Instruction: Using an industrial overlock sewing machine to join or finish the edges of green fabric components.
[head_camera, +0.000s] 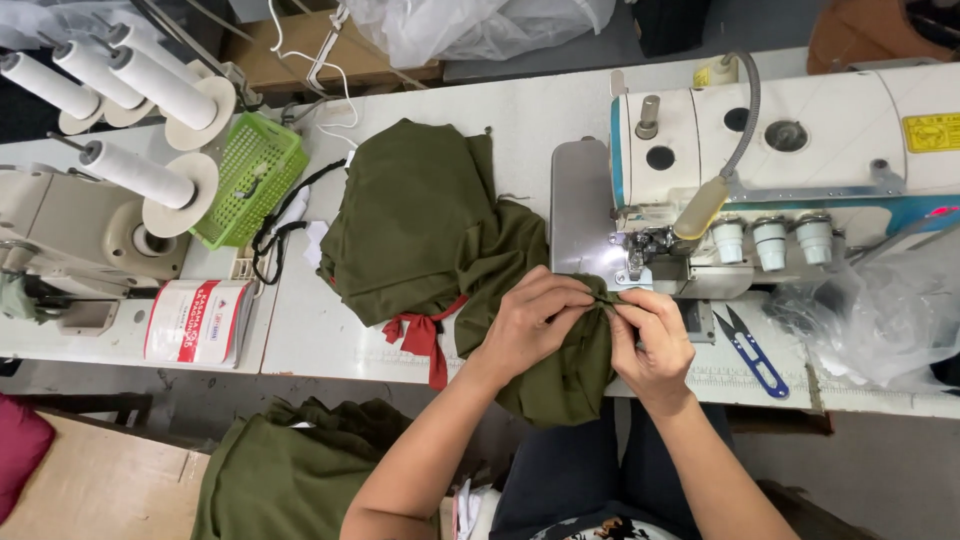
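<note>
Olive-green fabric lies heaped on the white sewing table in the head view, its near end gathered up just in front of the white sewing machine. Left hand grips that bunched end from the left, fingers curled together and pinched on a fold of the cloth. Right hand meets it from the right, thumb and fingertips clamped on the same fold, so the two hands touch or nearly touch at the pinch, close below the machine's presser foot area. The held cloth hangs down over the table's front edge toward the person's lap. A strip of red trim shows under the green heap, left of the left hand. Blue-handled thread snips lie on the table just right of the right hand, and crumpled clear plastic sits beyond them. Farther left stand a green plastic basket and white thread cones. More green cloth is piled below the table edge.
</note>
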